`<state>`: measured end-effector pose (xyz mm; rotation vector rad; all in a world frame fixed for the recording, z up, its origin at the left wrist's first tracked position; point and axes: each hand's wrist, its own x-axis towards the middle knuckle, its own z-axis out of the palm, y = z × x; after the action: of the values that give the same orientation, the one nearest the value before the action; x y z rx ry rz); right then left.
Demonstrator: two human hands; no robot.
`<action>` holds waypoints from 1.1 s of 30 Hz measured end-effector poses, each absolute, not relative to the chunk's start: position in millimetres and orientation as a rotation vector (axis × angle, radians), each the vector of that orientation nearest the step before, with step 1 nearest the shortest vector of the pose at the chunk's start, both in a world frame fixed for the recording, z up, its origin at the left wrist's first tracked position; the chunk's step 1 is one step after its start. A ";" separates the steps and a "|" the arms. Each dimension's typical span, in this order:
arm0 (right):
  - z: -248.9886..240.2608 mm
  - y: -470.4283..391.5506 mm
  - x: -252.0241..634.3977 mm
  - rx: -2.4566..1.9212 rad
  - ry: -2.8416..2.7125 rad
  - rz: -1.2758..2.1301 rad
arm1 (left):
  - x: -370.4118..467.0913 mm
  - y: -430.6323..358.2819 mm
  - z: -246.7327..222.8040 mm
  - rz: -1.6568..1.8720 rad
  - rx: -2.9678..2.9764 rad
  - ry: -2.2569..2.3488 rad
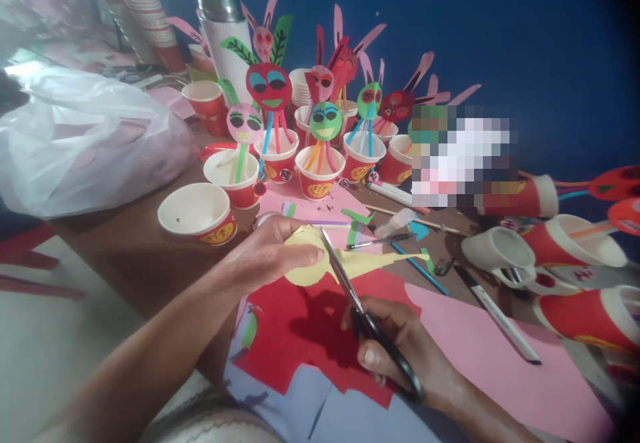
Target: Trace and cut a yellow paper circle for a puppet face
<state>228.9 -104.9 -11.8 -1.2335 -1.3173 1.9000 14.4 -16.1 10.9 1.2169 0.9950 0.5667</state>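
My left hand pinches a piece of yellow paper, rounded at the left, with a narrow strip trailing to the right. My right hand is wrapped round the black handles of a pair of scissors. Their blades point up and to the left and meet the yellow paper just right of my left thumb. Below both hands lies red paper with cut-out edges, over pale blue paper and beside a large pink sheet.
Paper cups with paper faces on straws stand behind my hands. At the left is a white plastic bag. A marker, a mug and tipped cups lie at the right. A flask stands at the back.
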 end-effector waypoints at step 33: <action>-9.1 -105.8 228.2 -1.312 -1.263 1.923 | 13.8 -12.9 20.1 0.499 1.173 1.023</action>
<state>228.2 -105.8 -9.1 -1.3123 -1.2627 1.9226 13.8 -12.9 20.1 1.1733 1.0226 0.4993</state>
